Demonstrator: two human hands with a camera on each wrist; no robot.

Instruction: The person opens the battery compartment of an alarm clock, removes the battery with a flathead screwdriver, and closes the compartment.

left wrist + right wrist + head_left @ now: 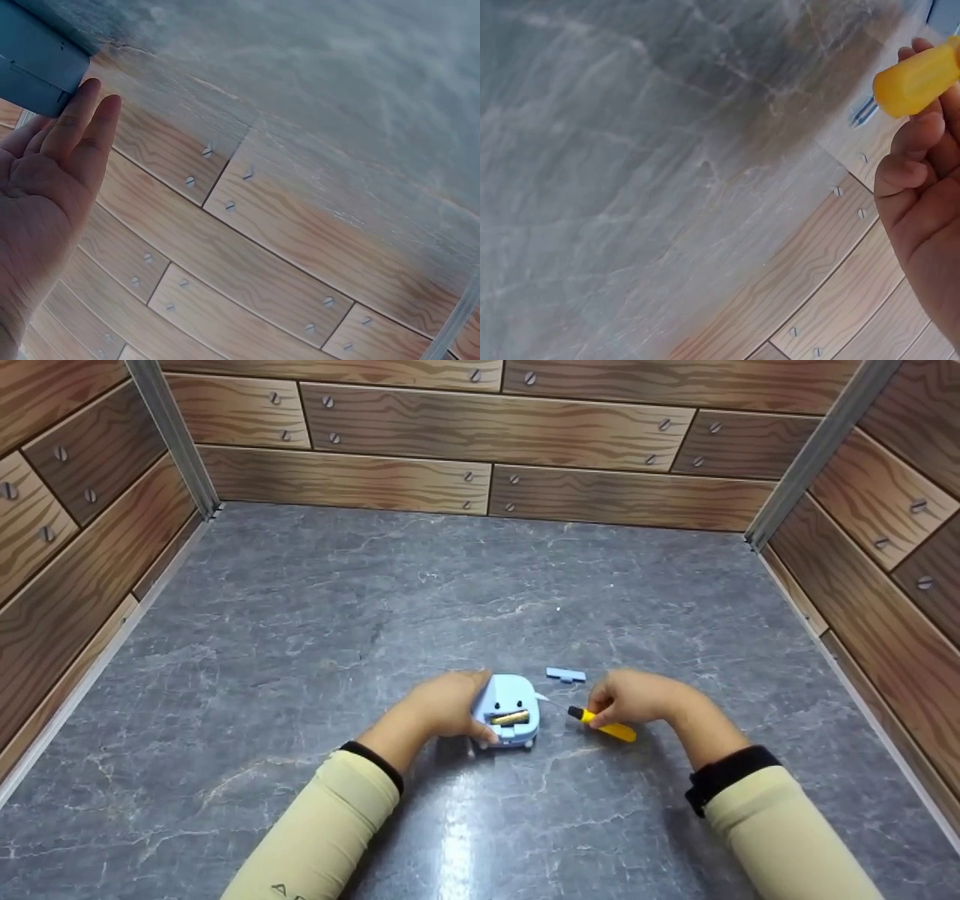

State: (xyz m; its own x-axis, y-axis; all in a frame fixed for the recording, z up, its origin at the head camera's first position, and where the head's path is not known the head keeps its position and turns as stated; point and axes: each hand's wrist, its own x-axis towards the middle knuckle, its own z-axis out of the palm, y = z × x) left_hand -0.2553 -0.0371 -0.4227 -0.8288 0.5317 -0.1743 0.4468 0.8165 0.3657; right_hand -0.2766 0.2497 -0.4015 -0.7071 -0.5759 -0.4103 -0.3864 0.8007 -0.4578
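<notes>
Inside the open blue device (509,696), a gold-coloured battery (511,718).

This looks like a walled work booth rather than a furnished room. The landmark is a flat, grey, marble-patterned work surface (420,585). Behind it stands a brown wood-plank-patterned back wall (495,427) dotted with slotted screw heads; matching side walls (90,502) flank it. Straight grey corner posts (174,435) rise at its far corners. What building holds the booth cannot be told.
</notes>
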